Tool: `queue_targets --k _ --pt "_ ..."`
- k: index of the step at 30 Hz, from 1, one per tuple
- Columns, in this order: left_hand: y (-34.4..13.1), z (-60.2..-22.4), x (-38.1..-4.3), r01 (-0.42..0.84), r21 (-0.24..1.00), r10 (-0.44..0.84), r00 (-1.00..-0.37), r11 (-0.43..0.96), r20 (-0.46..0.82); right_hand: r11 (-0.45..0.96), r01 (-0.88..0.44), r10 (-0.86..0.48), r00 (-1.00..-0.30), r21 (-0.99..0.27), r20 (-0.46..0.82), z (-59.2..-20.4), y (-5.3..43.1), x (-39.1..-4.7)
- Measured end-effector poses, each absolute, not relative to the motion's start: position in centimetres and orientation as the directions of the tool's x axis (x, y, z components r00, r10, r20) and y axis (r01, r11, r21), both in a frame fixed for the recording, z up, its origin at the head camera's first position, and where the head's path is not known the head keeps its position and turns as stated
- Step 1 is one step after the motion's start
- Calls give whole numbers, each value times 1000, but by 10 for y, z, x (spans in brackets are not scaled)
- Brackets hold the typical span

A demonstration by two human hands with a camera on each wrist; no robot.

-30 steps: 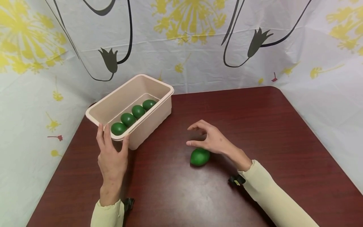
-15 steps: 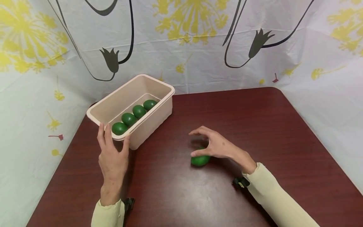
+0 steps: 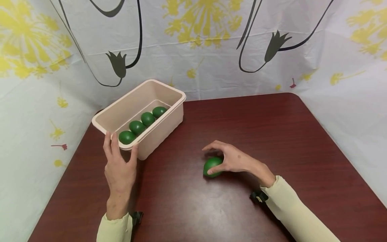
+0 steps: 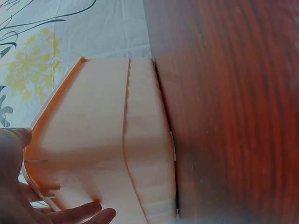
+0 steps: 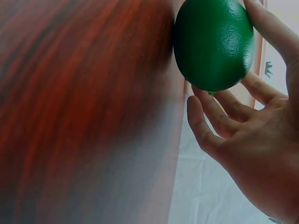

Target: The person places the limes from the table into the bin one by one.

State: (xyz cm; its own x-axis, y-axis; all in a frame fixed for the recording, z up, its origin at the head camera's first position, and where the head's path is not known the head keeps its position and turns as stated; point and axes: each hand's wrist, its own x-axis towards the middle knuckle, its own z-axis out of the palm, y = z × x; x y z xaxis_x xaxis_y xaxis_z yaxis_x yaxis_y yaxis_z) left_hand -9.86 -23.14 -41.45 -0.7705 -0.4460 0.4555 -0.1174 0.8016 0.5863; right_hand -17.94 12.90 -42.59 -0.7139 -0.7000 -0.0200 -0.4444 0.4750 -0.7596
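In the head view, my right hand (image 3: 239, 159) curves round a green lime (image 3: 212, 166) lying on the table. Its thumb lies across the near side and its fingers reach over the far side. Up close in the right wrist view, the thumb touches the glossy lime (image 5: 215, 44), while the other fingers (image 5: 205, 128) are partly hidden behind it. My left hand (image 3: 120, 171) holds the near end of a beige plastic bin (image 3: 161, 132). From the left wrist, its fingers (image 4: 79, 212) rest against the bin's outer wall (image 4: 93, 112). Inside, several green limes (image 3: 137, 127) lie in a row.
The dark red wooden table (image 3: 254, 124) extends round the bin and the lime. A white sheet (image 3: 211, 77) with yellow and dark plant prints hangs behind and at both sides. Small black wrist devices (image 3: 259, 196) sit at the sleeves.
My right hand has come down and nearer, from above the lime to round it, with the thumb now across its near side. The left hand and the bin have stayed put.
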Motion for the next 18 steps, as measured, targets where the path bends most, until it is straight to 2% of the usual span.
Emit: queue_targets --k 18 --pt "-231 -412 -99 -110 589 -439 -777 800 451 477 -489 -741 -670 -730 -35 -431 144 -173"
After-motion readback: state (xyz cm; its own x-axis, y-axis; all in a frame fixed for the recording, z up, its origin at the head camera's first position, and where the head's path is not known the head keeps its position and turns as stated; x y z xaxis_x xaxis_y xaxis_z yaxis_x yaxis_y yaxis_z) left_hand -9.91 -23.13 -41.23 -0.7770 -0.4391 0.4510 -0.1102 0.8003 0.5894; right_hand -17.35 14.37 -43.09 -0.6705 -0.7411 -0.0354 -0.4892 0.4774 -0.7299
